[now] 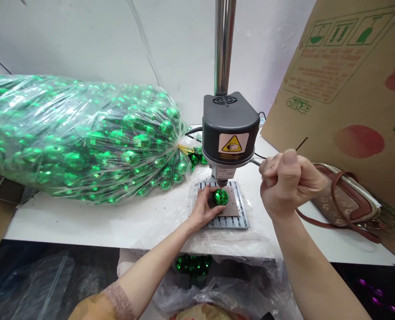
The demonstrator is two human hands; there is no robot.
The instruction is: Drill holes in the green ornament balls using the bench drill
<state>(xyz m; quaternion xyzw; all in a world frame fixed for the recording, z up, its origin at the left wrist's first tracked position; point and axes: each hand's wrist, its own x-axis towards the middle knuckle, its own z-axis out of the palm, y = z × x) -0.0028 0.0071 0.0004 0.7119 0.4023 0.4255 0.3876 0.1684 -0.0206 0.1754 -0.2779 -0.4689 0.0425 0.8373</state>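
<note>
A small drill press (230,133) with a black housing and a yellow warning label stands on the white table. Beneath its chuck, a shiny green faceted ball (221,196) rests on a brown board (232,209) over the slotted metal base (244,224). My left hand (204,208) grips this ball between thumb and fingers. Raised at the right of the machine, my right hand (289,184) is closed in a fist around the drill press lever (256,163). Most of the lever is hidden by the fingers. A thin dark rod (301,144) shows behind the thumb.
A large clear bag (84,142) full of green balls, tied with yellow, fills the table's left side. At the right, a handbag (347,195) leans by a cardboard box (344,89). Plastic sheeting (224,242) hangs over the front edge, with green balls (193,264) below.
</note>
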